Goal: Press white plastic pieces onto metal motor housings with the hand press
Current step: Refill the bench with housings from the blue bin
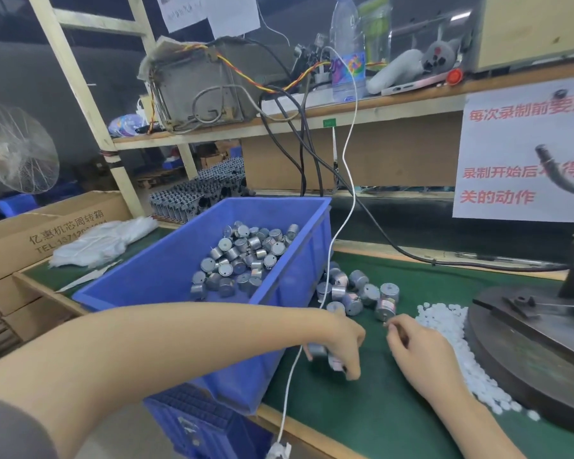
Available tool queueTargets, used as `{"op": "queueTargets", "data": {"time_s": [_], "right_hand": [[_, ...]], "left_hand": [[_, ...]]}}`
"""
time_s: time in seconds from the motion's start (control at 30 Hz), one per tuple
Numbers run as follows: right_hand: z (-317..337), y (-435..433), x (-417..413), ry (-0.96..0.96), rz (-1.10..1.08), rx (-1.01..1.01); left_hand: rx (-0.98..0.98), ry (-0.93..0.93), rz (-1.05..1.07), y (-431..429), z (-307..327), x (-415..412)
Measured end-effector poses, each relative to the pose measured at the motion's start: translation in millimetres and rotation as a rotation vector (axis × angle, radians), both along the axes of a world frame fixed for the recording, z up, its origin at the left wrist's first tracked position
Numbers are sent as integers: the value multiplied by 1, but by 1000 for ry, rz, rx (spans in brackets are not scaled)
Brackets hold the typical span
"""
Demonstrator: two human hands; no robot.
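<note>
My left hand (343, 342) is closed around metal motor housings (325, 354) just above the green mat, beside the blue bin. My right hand (418, 349) hovers to its right with fingertips pinched; whether a small piece is held there cannot be made out. Several loose motor housings (358, 293) lie on the mat behind my hands. A heap of white plastic pieces (451, 329) runs along the base of the hand press (527, 332), whose lever (557, 173) rises at the far right.
A blue bin (166, 276) holds many metal housings (242, 260). A white cable (342, 180) hangs down across the bin's corner to the table's front edge. Cardboard boxes (40, 233) and white bags stand left. A shelf with a bottle (347, 51) and wiring runs overhead.
</note>
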State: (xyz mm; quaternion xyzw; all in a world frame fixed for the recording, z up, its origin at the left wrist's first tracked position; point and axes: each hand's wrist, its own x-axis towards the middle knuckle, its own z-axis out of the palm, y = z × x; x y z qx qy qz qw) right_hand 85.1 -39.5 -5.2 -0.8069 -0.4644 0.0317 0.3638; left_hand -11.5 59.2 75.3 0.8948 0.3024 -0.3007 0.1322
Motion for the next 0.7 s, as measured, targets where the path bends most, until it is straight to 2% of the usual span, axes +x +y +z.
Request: {"op": "queueTargets", "data": {"time_s": [0.4, 0.7], "right_hand": [[0, -2, -3, -8, 1, 37], [-2, 0, -1, -22, -5, 33]], "left_hand": [[72, -275, 180, 10, -26, -5], [243, -438, 194, 11, -33, 0]]}}
